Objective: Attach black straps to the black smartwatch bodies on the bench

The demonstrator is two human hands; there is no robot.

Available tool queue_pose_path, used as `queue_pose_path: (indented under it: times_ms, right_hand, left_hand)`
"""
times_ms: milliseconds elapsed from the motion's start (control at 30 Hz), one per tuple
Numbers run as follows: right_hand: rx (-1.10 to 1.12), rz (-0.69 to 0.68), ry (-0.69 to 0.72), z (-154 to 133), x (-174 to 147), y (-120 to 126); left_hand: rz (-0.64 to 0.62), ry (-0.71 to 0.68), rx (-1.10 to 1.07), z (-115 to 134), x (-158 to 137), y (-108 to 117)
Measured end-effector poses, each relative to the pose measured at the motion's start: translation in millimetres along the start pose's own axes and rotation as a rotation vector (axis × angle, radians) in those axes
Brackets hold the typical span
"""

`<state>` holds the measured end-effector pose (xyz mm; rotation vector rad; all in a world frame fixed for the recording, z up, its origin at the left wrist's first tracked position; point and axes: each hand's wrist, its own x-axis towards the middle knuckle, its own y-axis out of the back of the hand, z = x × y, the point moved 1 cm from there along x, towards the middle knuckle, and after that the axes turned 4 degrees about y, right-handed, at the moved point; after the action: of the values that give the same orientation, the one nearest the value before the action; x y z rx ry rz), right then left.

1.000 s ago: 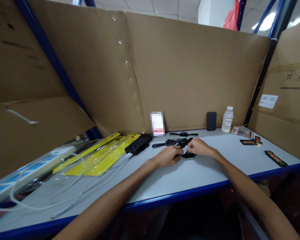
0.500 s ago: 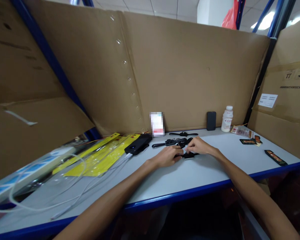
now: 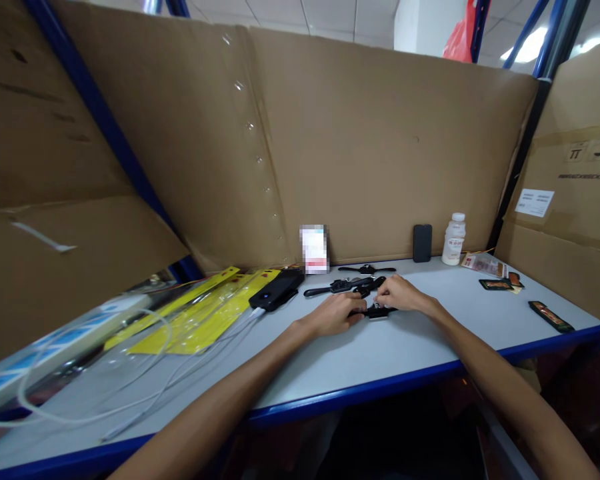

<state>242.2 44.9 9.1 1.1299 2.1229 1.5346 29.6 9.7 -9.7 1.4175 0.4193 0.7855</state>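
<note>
A black spokeshave point(image 3: 379, 313) with a bright metal blade edge lies low over the white tabletop between my hands. My left hand point(image 3: 337, 312) is closed around its left handle, which the fingers mostly hide. Above its middle, the fingertips of my right hand point(image 3: 399, 293) pinch at a small shiny part, too small to make out clearly. Just behind the hands lie another black spokeshave point(image 3: 343, 286), partly overlapped by other black tool parts point(image 3: 364, 291), and a third spokeshave point(image 3: 367, 269) farther back.
Left of the hands are a black power bank point(image 3: 275, 291) with a white cable, yellow blister cards point(image 3: 195, 320) and a power strip point(image 3: 55, 350). A lit phone point(image 3: 315, 250), a dark phone point(image 3: 423, 243) and a bottle point(image 3: 454, 240) stand by the cardboard wall point(image 3: 355, 147). Small packets point(image 3: 551, 316) lie right.
My right fingertips have shifted slightly over the middle of the spokeshave, and more of the shiny part shows. My left hand stays in place.
</note>
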Motion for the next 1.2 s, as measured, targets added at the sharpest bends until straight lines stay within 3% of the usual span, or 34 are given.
queue_pose_path:
  times_ms: [233,333,567,733,1033,1200]
  right_hand:
    - [-0.031,0.025,0.024,2.7,-0.3,-0.8]
    - [0.019,-0.030,0.037,1.8,-0.5,-1.4]
    - [0.089,-0.002,0.033,1.2,0.7,2.1]
    - [-0.036,0.110,-0.038,5.9,1.9,2.8]
    - [0.006,0.041,0.064,3.3,0.6,0.8]
    - [0.003,0.021,0.001,2.3,-0.8,1.6]
  left_hand:
    - [0.004,-0.013,0.005,-1.7,0.0,-1.4]
    - [0.003,-0.013,0.004,-3.0,0.1,-2.5]
    - [0.013,0.000,0.002,-4.3,-0.3,-4.0]
    - [0.022,0.077,-0.023,-4.7,-1.0,-4.8]
    - [0.014,0.012,0.007,-3.0,-0.4,-4.6]
    - [0.014,0.007,0.001,-2.6,-0.8,-4.0]
